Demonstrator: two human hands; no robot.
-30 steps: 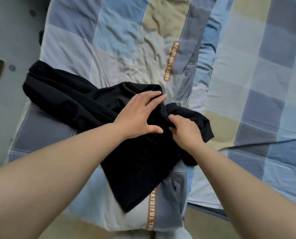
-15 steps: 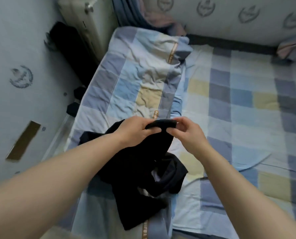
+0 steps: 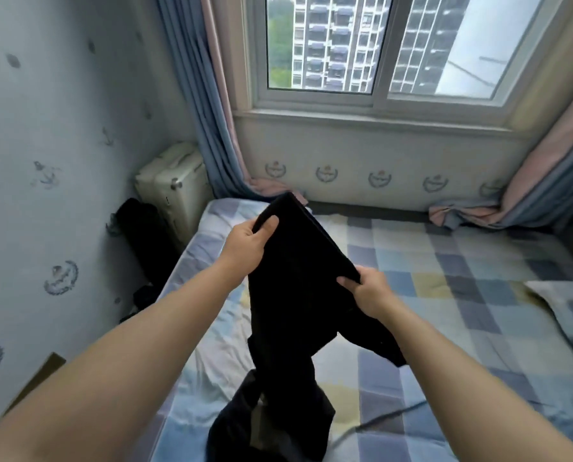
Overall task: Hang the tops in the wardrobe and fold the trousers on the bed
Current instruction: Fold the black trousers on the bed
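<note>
Now, by label:
Left hand (image 3: 249, 243): fingers curled, thumb on top, gripping the upper end of the black trousers (image 3: 298, 288).
Right hand (image 3: 368, 291): pinching the same edge lower, to the right.
Trousers: held up above the checked bed (image 3: 445, 278), lower part trailing onto the quilt.
Change: half a second ago the hands were close together, low over the bed; they are now raised and apart.

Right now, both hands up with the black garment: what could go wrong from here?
1. The left hand and right hand pinch only the top edge of the black garment; either hold could slip and the edge would sag.
2. Its lower part hangs bunched onto the bed, so laid down like this it may fold crooked.
3. The top edge is slanted, the left hand higher, which may skew the fold.
</note>
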